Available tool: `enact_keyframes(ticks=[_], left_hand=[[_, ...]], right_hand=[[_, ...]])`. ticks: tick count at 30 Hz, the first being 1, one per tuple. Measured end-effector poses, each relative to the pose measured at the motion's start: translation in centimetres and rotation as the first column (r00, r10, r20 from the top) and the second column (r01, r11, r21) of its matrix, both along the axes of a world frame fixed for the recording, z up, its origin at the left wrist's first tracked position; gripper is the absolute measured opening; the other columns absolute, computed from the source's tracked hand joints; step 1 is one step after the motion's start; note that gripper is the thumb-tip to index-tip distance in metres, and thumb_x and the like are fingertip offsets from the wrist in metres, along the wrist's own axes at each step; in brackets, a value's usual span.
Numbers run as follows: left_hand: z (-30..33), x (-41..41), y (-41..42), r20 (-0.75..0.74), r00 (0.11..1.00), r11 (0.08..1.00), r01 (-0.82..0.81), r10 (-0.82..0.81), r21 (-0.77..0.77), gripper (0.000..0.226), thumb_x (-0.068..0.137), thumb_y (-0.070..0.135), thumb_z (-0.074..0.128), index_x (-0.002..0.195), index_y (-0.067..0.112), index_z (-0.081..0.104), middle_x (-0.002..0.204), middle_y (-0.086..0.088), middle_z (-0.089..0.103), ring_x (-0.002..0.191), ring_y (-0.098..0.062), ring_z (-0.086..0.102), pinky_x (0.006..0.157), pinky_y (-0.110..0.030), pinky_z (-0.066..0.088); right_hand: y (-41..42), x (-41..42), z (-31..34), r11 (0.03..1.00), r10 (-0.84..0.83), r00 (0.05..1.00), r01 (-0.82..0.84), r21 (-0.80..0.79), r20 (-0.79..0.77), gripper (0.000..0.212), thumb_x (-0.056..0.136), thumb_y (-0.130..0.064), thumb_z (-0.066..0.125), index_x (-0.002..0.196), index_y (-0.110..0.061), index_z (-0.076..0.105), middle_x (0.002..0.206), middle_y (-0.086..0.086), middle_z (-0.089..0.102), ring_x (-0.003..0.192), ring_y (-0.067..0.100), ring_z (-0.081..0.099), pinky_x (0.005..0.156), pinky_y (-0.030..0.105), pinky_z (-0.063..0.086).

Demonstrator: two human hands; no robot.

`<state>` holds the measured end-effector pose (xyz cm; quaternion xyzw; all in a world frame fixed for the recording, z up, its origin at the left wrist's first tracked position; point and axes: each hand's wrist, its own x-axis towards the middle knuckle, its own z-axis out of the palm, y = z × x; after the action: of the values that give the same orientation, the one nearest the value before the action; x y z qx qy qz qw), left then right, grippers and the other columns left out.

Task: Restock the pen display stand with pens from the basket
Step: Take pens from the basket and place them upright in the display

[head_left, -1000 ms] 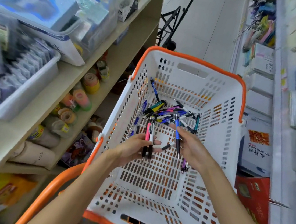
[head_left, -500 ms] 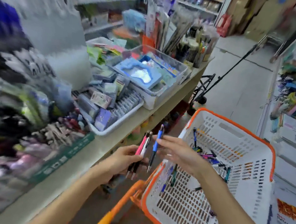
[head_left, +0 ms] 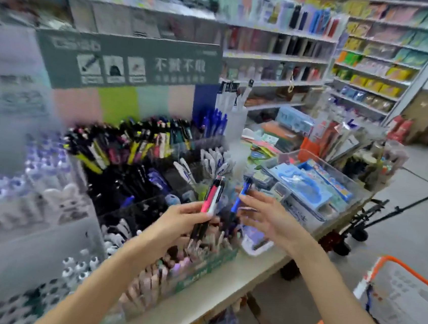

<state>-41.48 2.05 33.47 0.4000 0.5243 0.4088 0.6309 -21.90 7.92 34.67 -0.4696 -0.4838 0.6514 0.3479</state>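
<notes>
A stationery shop fills the view, much of it blurred: wall shelves (head_left: 276,57) of packaged goods run across the back and right, above a pale tiled floor (head_left: 414,209). A long pale bench (head_left: 210,290) crosses the lower middle and carries the tiered pen display stand (head_left: 138,169), packed with black, yellow, pink and blue pens under a grey-green sign (head_left: 128,63) with white characters. Right of the stand on the bench sit clear trays of blue packets (head_left: 308,185). The white basket (head_left: 405,295) with an orange rim stands at the lower right, beside the bench. The left hand (head_left: 174,223) grips 2 pens, 1 pink and 1 white (head_left: 211,198), upright in front of the stand. The right hand (head_left: 267,217) pinches 1 blue pen (head_left: 239,198) just beside them, its other fingers spread.
</notes>
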Motion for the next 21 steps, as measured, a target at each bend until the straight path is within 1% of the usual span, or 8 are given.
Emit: enact_keyframes(ticks=[3,6,9,11,14,16,18,21], left_hand=[[1.1,-3.2,0.6,-0.033,0.999,0.999,-0.028,0.029,0.029,0.019,0.092,0.016,0.060,0.106,0.028,0.066,0.094,0.003,0.075,0.083,-0.010,0.072,0.066,-0.022,0.053],[1.8,-5.9,1.5,-0.001,0.994,0.993,-0.108,0.108,0.039,0.019,0.093,0.015,0.060,0.108,0.024,0.065,0.099,-0.002,0.075,0.080,-0.013,0.072,0.065,-0.023,0.057],[2.6,-7.5,1.9,0.021,0.988,0.986,-0.156,0.155,0.054,0.021,0.093,0.017,0.060,0.112,0.024,0.063,0.097,-0.001,0.075,0.082,-0.013,0.073,0.067,-0.025,0.057],[2.8,-8.0,2.4,0.029,0.985,0.983,-0.169,0.168,0.065,0.026,0.093,0.017,0.061,0.118,0.023,0.060,0.097,0.000,0.075,0.085,-0.015,0.073,0.070,-0.027,0.057],[3.0,-8.4,2.8,0.052,0.984,0.981,-0.174,0.170,0.085,0.030,0.093,0.017,0.060,0.122,0.022,0.058,0.098,0.000,0.075,0.088,-0.016,0.072,0.073,-0.029,0.058],[3.1,-8.5,3.0,0.073,0.983,0.980,-0.173,0.166,0.094,0.029,0.093,0.016,0.060,0.122,0.022,0.057,0.098,-0.001,0.075,0.088,-0.016,0.073,0.072,-0.031,0.059],[3.1,-8.6,3.1,0.085,0.984,0.981,-0.166,0.158,0.099,0.029,0.093,0.016,0.059,0.121,0.021,0.058,0.098,-0.002,0.075,0.089,-0.016,0.072,0.069,-0.030,0.059],[3.1,-8.8,3.3,0.094,0.983,0.981,-0.169,0.160,0.100,0.029,0.093,0.016,0.060,0.121,0.022,0.059,0.098,-0.001,0.075,0.090,-0.016,0.072,0.069,-0.030,0.059]], right_hand=[[1.1,-3.6,1.6,0.997,-0.055,0.996,0.059,0.044,-0.073,0.013,0.094,-0.011,0.055,0.093,-0.014,0.068,0.076,0.006,0.067,0.062,0.014,0.062,0.060,0.019,0.053],[2.6,-6.6,3.0,0.974,-0.165,0.974,0.185,0.129,-0.155,0.016,0.095,-0.010,0.055,0.084,-0.009,0.066,0.070,0.003,0.069,0.060,0.010,0.062,0.057,0.017,0.052],[4.6,-8.8,4.7,0.866,-0.346,0.924,0.382,0.322,-0.165,0.016,0.094,-0.010,0.057,0.082,-0.010,0.067,0.068,-0.002,0.069,0.059,0.002,0.061,0.062,0.014,0.051],[6.0,-9.9,5.7,0.764,-0.455,0.881,0.462,0.450,-0.131,0.015,0.094,-0.011,0.058,0.083,-0.014,0.068,0.074,0.002,0.069,0.062,0.003,0.063,0.066,0.019,0.054],[7.7,-11.1,6.0,0.636,-0.538,0.842,0.434,0.638,-0.037,0.019,0.091,-0.010,0.061,0.077,-0.023,0.064,0.081,0.003,0.070,0.076,0.013,0.066,0.078,0.031,0.056],[8.2,-11.8,6.0,0.635,-0.511,0.859,0.350,0.688,0.034,0.007,0.090,-0.010,0.063,0.090,-0.017,0.062,0.084,-0.001,0.067,0.075,0.008,0.064,0.077,0.018,0.053],[8.7,-12.3,6.0,0.615,-0.509,0.852,0.262,0.743,0.121,0.015,0.089,-0.012,0.064,0.104,-0.011,0.061,0.087,0.001,0.068,0.073,0.005,0.061,0.071,0.010,0.049],[9.4,-12.7,6.6,0.564,-0.532,0.827,0.185,0.805,0.183,0.020,0.087,-0.013,0.066,0.107,-0.009,0.065,0.090,0.005,0.072,0.080,0.012,0.066,0.079,0.027,0.055]])
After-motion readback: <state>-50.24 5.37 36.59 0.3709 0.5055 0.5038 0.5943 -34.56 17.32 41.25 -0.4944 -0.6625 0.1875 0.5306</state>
